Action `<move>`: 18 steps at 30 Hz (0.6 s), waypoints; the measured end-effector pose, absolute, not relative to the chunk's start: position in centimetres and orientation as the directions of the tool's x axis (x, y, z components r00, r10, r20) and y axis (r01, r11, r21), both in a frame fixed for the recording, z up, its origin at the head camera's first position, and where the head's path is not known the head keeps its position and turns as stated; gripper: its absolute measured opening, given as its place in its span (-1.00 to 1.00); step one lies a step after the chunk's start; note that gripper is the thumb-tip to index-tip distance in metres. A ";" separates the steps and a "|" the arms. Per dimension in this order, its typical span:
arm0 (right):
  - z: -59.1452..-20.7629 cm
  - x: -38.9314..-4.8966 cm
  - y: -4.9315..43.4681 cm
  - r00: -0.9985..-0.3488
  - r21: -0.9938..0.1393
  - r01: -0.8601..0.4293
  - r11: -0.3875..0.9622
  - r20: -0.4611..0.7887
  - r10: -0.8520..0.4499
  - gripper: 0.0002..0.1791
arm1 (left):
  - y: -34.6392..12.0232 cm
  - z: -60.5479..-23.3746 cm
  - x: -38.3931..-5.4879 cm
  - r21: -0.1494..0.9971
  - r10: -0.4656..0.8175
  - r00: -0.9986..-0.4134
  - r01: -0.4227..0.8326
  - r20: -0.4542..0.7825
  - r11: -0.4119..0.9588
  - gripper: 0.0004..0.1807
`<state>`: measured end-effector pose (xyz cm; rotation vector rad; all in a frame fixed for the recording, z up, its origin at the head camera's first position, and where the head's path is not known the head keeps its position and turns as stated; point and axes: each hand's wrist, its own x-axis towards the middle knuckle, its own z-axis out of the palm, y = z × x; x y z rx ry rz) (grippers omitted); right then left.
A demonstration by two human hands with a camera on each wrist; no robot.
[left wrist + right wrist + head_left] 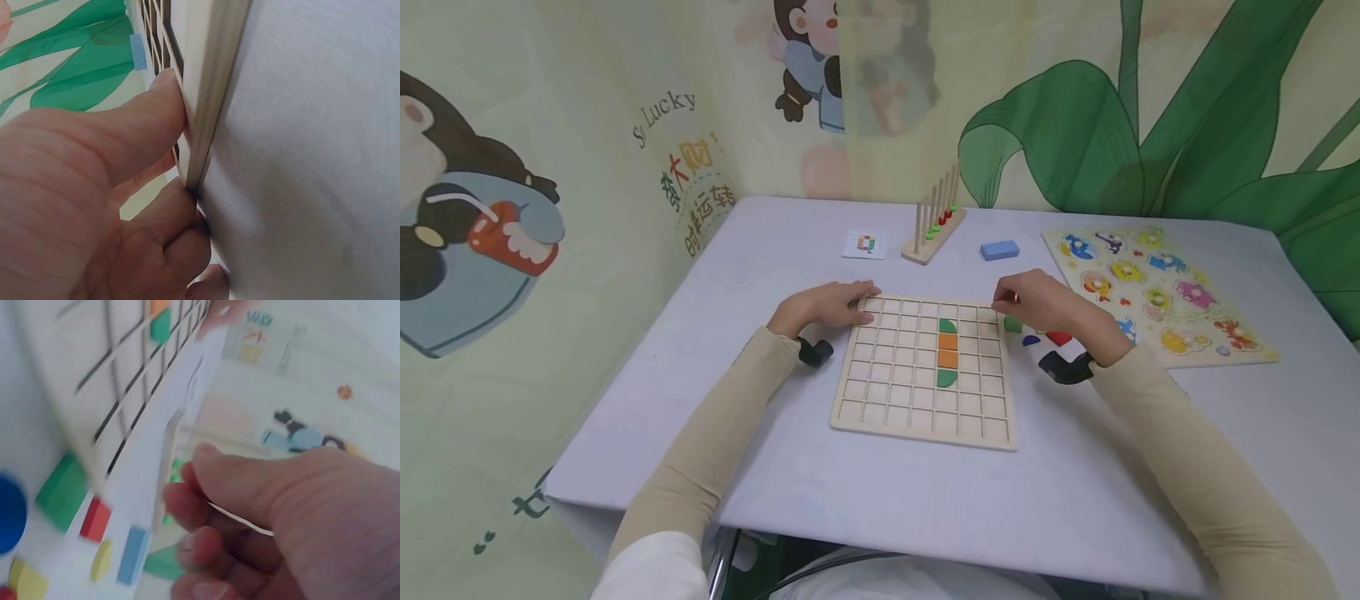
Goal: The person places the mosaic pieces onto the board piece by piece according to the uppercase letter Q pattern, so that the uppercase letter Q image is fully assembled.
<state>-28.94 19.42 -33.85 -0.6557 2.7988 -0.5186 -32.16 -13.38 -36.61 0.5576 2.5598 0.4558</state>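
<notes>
A wooden grid board (887, 392) lies on the table. In one of its columns, two orange squares (947, 351) sit between two green rounded pieces (947, 378). My left hand (831, 305) grips the board's far left corner. In the left wrist view its thumb (150, 119) lies on the wooden rim, with other fingers against the edge. My right hand (1036, 300) is at the far right corner, its fingers curled. In the right wrist view the thumb (231, 478) meets the index fingertip and nothing shows between them. Beside that hand lies a green block (62, 494).
Right of the board are a red piece (1060, 338) and a dark blue piece (1031, 340). A picture puzzle board (1195, 354) lies farther right. Behind stand a peg rack (917, 252), a pattern card (853, 250) and a blue block (1000, 250).
</notes>
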 end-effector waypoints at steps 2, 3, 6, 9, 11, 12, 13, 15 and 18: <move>-34.0 -29.5 20.3 -0.893 -0.389 -0.365 0.846 -0.111 -0.436 -0.81 | -13.4 -36.6 -32.1 0.403 0.455 -0.805 0.298 -0.382 0.866 -0.33; -34.1 -29.8 20.5 -0.901 -0.386 -0.350 0.854 -0.110 -0.419 -0.80 | -13.4 -36.7 -32.1 0.401 0.454 -0.805 0.298 -0.382 0.866 -0.33; -34.6 -30.4 20.9 -0.905 -0.361 -0.351 0.864 -0.104 -0.412 -0.73 | -13.5 -36.7 -32.1 0.398 0.449 -0.807 0.295 -0.383 0.869 -0.33; -35.1 -30.8 21.2 -0.900 -0.350 -0.366 0.862 -0.100 -0.423 -0.67 | -13.6 -36.7 -32.1 0.398 0.451 -0.807 0.296 -0.381 0.868 -0.33; -35.4 -31.0 21.4 -0.898 -0.351 -0.370 0.860 -0.104 -0.428 -0.64 | -13.6 -36.7 -32.2 0.398 0.455 -0.807 0.302 -0.377 0.866 -0.33; -35.6 -31.1 21.4 -0.896 -0.352 -0.372 0.859 -0.106 -0.432 -0.63 | -13.5 -36.7 -32.2 0.398 0.456 -0.806 0.304 -0.377 0.865 -0.33; -35.8 -31.2 21.5 -0.895 -0.354 -0.372 0.858 -0.110 -0.433 -0.63 | -13.5 -36.7 -32.2 0.399 0.458 -0.805 0.305 -0.377 0.865 -0.33; -36.1 -31.3 21.6 -0.891 -0.352 -0.377 0.856 -0.113 -0.439 -0.63 | -13.5 -36.7 -32.2 0.397 0.458 -0.804 0.306 -0.379 0.865 -0.33; -36.5 -31.3 21.6 -0.890 -0.347 -0.388 0.854 -0.102 -0.445 -0.65 | -13.5 -36.7 -32.2 0.396 0.459 -0.802 0.306 -0.382 0.866 -0.33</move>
